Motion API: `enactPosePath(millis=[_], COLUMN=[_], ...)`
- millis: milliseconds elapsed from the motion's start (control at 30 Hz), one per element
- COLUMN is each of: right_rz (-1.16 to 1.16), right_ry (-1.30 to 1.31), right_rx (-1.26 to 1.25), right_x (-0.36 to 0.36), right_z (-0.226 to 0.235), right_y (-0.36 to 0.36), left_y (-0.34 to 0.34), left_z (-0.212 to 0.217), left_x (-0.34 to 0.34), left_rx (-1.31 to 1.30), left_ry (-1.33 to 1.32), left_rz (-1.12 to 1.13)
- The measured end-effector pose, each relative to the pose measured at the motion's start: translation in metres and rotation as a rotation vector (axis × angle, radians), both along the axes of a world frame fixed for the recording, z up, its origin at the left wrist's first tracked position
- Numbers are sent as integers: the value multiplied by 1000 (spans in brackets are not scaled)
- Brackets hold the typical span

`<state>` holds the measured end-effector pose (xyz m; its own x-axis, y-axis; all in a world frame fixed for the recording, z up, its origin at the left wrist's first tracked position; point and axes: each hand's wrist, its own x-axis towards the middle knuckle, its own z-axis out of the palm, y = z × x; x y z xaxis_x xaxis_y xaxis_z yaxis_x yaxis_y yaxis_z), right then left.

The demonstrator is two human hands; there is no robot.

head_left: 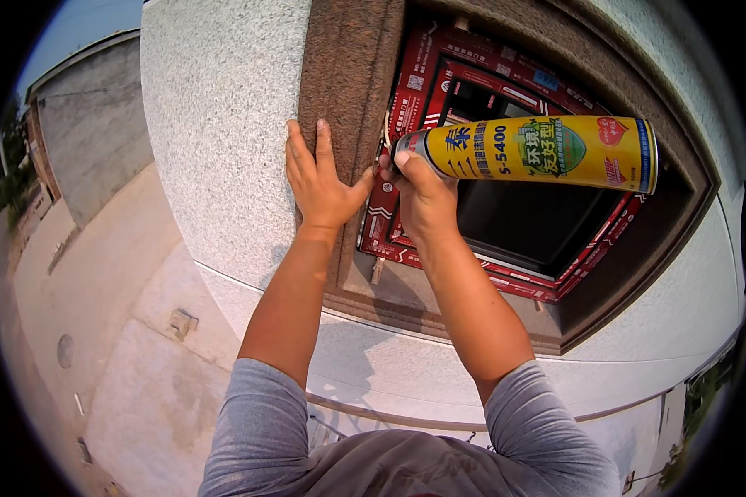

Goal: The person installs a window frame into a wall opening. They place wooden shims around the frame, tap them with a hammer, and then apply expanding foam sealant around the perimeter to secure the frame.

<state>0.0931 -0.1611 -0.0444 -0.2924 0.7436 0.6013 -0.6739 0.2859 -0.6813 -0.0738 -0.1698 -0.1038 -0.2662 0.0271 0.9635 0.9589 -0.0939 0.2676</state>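
Observation:
A yellow expanding-foam can [547,153] lies almost level across the window, its base pointing right. At its grey nozzle end my right hand [428,199] grips it, the thumb on the collar and the other fingers hidden behind. Flat on the brown stone window surround [340,91] rests my left hand [319,189], fingers spread and holding nothing. Its thumb reaches toward the nozzle end. Just behind the can's tip is the left side of a window frame [380,222] wrapped in red printed film. The nozzle's outlet is too small to make out.
Dark glass [514,224] fills the frame. Small wooden wedges [379,271] sit between the frame and the stone sill. White textured wall [224,124] surrounds the opening. Down at the left is concrete ground [141,331], with a grey building [99,124] beyond.

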Motion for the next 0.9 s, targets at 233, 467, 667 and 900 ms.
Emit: enactPosePath(millis=[233,467,667,900], right_rz=[-6,-66,-64,-62], right_ry=[71,20,15,6], right_rx=[17,120,106,187], right_x=[4,-9,-13,-4], right_z=[12,28,30,40], right_y=[-31,1,7,-12], left_y=[-3,-2,1,0], left_z=[0,1,-1,-2], left_x=[-1,0,-2,-5], left_rx=[7,-1,31,34], left_ry=[4,-11,14,12], left_rz=[-6,-8,25,39])
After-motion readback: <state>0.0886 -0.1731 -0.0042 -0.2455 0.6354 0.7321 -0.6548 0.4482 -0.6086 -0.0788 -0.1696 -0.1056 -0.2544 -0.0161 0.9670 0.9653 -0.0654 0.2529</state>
